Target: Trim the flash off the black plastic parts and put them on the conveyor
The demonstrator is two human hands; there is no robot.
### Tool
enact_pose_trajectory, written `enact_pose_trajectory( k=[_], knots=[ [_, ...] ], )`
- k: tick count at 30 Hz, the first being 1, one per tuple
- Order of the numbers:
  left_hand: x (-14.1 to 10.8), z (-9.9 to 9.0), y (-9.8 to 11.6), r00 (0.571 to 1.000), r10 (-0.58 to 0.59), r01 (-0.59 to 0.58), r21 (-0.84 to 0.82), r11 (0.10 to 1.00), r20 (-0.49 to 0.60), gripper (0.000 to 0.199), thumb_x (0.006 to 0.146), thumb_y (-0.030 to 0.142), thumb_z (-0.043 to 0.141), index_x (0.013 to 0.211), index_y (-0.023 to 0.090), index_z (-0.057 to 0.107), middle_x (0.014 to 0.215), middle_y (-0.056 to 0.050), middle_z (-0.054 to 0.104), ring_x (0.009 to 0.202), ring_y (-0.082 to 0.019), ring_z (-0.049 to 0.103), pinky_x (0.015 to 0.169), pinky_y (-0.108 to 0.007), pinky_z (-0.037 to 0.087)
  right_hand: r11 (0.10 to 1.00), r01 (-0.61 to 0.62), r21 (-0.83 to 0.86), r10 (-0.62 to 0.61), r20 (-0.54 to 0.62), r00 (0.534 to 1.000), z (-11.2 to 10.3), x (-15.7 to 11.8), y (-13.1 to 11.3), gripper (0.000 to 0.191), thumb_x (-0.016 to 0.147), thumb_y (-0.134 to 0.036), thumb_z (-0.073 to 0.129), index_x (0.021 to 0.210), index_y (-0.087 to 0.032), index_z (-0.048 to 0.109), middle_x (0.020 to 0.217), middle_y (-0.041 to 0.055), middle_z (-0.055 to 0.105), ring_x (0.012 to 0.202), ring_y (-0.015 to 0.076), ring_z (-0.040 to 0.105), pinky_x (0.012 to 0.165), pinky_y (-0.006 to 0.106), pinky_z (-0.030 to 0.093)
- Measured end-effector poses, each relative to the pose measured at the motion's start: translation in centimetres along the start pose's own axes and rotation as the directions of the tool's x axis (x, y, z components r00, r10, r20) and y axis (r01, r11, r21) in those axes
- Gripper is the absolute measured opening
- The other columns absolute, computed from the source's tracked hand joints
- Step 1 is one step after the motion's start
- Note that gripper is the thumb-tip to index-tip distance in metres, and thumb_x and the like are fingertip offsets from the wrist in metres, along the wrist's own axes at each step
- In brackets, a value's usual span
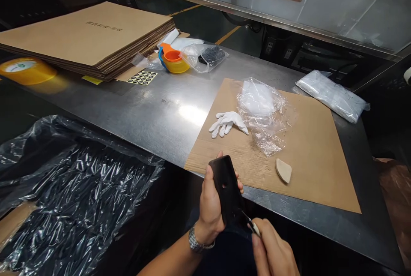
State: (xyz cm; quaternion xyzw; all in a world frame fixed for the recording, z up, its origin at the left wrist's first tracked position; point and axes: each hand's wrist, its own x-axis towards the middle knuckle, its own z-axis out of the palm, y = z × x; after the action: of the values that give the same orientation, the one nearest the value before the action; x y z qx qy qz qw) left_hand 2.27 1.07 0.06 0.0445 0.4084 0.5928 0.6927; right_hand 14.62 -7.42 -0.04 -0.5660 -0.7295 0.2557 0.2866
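Steel covers your desk, and a brown cardboard sheet lies flat at its near edge. Your left hand holds a flat black piece upright just off that near edge, the grip closed around its sides with the thumb along the left. Your right hand sits just below it, its grip pinched narrow on a small tool whose tip touches the black piece's lower end. On the cardboard sheet lie a white glove, crumpled clear plastic just beside it, and a tan wedge nearer you. Toward the far left corner sits a stack of cardboard, with an orange cup near it. A black plastic bag lies below the desk's left side.
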Motion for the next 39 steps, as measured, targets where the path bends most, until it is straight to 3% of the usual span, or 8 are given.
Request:
enact_pose_trajectory(
  k=[4,7,11,13,16,19,23,39],
  knots=[
    [-0.3,0.3,-0.4,0.997,-0.044,0.044,-0.003,0.999,-0.056,0.053,0.087,0.051,0.040,0.131,0.022,0.041,0.070,-0.002,0.061,0.052,-0.013,0.058,0.050,-0.025,0.050,0.977,0.160,0.143,-0.153,-0.058,0.987,1.4,1.1,0.0,0.021,0.089,-0.017,0.047,0.109,-0.017,0.054,0.067,0.0007,0.058,0.050,0.0098,0.054,0.046,0.020,0.042],
    [-0.1,0.3,-0.6,0.988,-0.085,0.083,-0.023,0.996,-0.130,0.045,0.088,0.050,0.039,0.114,0.016,0.054,0.067,-0.003,0.062,0.050,-0.013,0.058,0.047,-0.023,0.049,0.902,0.390,-0.183,-0.425,-0.223,0.878,2.6,1.6,0.1,0.024,0.084,-0.007,0.049,0.107,-0.007,0.057,0.057,0.0025,0.057,0.045,0.0114,0.049,0.042,0.024,0.036],
    [0.6,0.1,-0.5,0.959,-0.219,0.209,-0.075,0.975,-0.183,0.050,0.089,0.049,0.035,0.078,0.008,0.060,0.058,-0.006,0.060,0.046,-0.012,0.057,0.045,-0.021,0.048,0.822,0.393,-0.412,-0.546,-0.377,0.748,4.0,1.6,0.3,0.014,0.081,-0.003,0.052,0.092,-0.006,0.061,0.048,0.0012,0.053,0.040,0.0108,0.043,0.040,0.025,0.030],
    [0.9,0.0,-0.2,0.959,-0.226,0.213,-0.090,0.973,-0.170,0.048,0.090,0.048,0.034,0.076,0.008,0.059,0.061,-0.005,0.061,0.047,-0.012,0.057,0.046,-0.021,0.049,0.870,0.363,-0.334,-0.478,-0.390,0.787,4.1,1.3,0.7,0.008,0.083,-0.007,0.052,0.083,-0.011,0.059,0.047,-0.0007,0.050,0.040,0.0102,0.042,0.040,0.025,0.030],
    [0.9,0.0,0.3,0.967,-0.217,0.205,-0.099,0.974,-0.135,0.045,0.089,0.047,0.037,0.082,0.010,0.060,0.065,-0.004,0.061,0.048,-0.012,0.057,0.046,-0.022,0.050,0.955,0.262,-0.140,-0.289,-0.240,0.927,3.1,0.8,1.6,0.022,0.092,-0.022,0.046,0.070,-0.018,0.051,0.051,-0.0019,0.048,0.040,0.0094,0.043,0.041,0.023,0.032],
    [0.8,-0.1,0.5,0.979,-0.188,0.180,-0.099,0.979,-0.079,0.041,0.090,0.048,0.036,0.094,0.014,0.060,0.067,-0.003,0.061,0.050,-0.013,0.058,0.047,-0.023,0.050,0.997,0.061,-0.053,-0.067,-0.125,0.990,1.2,0.5,2.1,0.037,0.094,-0.048,0.033,0.089,-0.018,0.054,0.064,0.0009,0.056,0.050,0.0113,0.053,0.046,0.022,0.040],
    [0.5,-0.4,0.4,0.990,-0.138,0.139,-0.084,0.987,0.019,0.041,0.090,0.049,0.035,0.115,0.022,0.054,0.069,-0.002,0.061,0.052,-0.013,0.058,0.050,-0.023,0.050,0.984,-0.039,-0.173,0.028,-0.069,0.997,-0.6,0.1,1.7,0.037,0.098,-0.038,0.024,0.103,-0.021,0.056,0.074,0.0025,0.059,0.063,0.0143,0.058,0.055,0.024,0.043],
    [-0.4,-0.5,0.3,0.996,-0.044,0.046,-0.022,0.999,0.075,0.052,0.088,0.052,0.037,0.135,0.029,0.037,0.074,-0.002,0.060,0.055,-0.014,0.058,0.051,-0.025,0.049,0.858,0.104,-0.503,-0.138,-0.030,0.990,-1.2,-0.7,0.7,0.030,0.094,-0.026,0.042,0.111,-0.011,0.062,0.061,0.0001,0.051,0.053,0.0113,0.049,0.051,0.025,0.035]
  ],
)
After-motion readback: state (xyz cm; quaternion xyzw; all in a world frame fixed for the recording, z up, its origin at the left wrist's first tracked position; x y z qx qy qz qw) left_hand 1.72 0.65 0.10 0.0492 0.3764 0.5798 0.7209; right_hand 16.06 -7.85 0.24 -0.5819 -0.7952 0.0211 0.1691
